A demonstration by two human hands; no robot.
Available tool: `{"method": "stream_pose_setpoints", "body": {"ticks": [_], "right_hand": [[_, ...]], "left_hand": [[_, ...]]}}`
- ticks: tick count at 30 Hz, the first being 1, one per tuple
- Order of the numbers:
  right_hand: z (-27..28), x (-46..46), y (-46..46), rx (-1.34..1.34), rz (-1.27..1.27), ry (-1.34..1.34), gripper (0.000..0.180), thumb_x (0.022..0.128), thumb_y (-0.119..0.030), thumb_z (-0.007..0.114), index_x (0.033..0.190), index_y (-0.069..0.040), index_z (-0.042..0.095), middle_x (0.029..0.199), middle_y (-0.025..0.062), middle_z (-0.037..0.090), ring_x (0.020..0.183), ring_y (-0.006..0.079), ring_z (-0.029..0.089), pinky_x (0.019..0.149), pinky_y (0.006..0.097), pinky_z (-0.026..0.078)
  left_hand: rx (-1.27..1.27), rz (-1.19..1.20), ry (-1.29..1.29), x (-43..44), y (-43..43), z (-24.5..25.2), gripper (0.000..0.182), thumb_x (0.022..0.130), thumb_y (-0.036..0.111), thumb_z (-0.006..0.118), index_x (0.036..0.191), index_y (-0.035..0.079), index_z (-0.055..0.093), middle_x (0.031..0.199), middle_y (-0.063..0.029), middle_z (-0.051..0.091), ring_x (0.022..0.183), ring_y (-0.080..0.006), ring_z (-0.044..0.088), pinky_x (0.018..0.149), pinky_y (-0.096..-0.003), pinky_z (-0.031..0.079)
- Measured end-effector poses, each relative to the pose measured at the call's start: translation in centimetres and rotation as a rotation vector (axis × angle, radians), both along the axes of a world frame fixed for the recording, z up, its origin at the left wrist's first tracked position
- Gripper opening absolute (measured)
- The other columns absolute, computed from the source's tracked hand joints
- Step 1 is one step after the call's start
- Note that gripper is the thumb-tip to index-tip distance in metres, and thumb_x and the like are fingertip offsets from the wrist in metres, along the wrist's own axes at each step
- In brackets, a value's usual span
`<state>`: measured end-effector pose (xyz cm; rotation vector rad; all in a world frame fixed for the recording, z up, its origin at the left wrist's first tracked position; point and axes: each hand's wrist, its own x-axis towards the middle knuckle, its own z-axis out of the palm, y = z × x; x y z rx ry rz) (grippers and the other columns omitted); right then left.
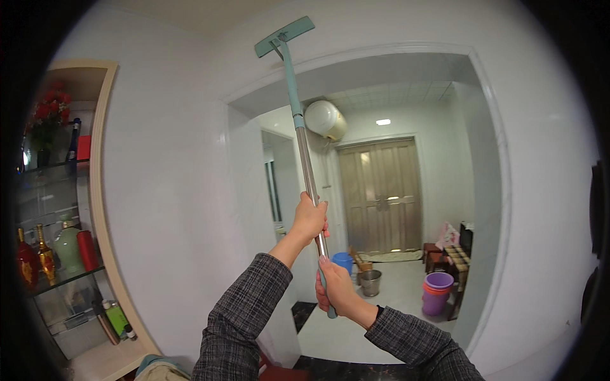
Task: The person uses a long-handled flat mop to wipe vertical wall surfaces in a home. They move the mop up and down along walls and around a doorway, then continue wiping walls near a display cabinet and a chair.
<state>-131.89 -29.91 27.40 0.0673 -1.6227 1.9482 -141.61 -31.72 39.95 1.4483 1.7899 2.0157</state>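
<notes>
A long-handled flat mop, with a steel pole and pale green upper section, is raised in front of me. My left hand grips the steel pole around its middle. Lower down, my right hand is closed around the green grip at the pole's end. The mop's flat green head is tilted, up against the white wall above a doorway, or very near it; I cannot tell whether it touches. Its underside faces away from me and is hidden.
White trim frames the opening. Left stands a display cabinet with glass shelves, bottles and red flowers. Through the opening are a water heater, a double door, a blue bucket, a metal bucket and stacked purple buckets.
</notes>
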Motion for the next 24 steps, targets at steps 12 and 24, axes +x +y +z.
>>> {"method": "stream_pose_setpoints", "body": {"ticks": [12,24], "right_hand": [[-9.4,-0.8,2.4,-0.042,0.581,-0.170,0.030,0.088,-0.014,0.058,0.065,-0.007,0.040,0.045,0.0012,0.039,0.031,0.0116,0.036,0.028,0.0278,0.029],[-12.0,0.7,4.4,0.367,0.261,-0.149,0.062,0.089,-0.021,0.057,0.142,-0.011,0.024,0.083,0.0134,0.059,0.051,0.0212,0.058,0.048,0.0331,0.047]], "left_hand": [[-0.067,0.131,-0.025,-1.2,-4.8,-10.2,0.033,0.088,0.006,0.045,0.112,0.001,0.023,0.070,-0.0141,0.049,0.050,-0.0242,0.057,0.045,-0.0395,0.053],[-0.053,0.493,-0.140,-1.7,-4.3,-15.4,0.027,0.086,0.001,0.044,0.099,-0.004,0.021,0.076,-0.0165,0.050,0.054,-0.0237,0.059,0.046,-0.0386,0.055]]}}
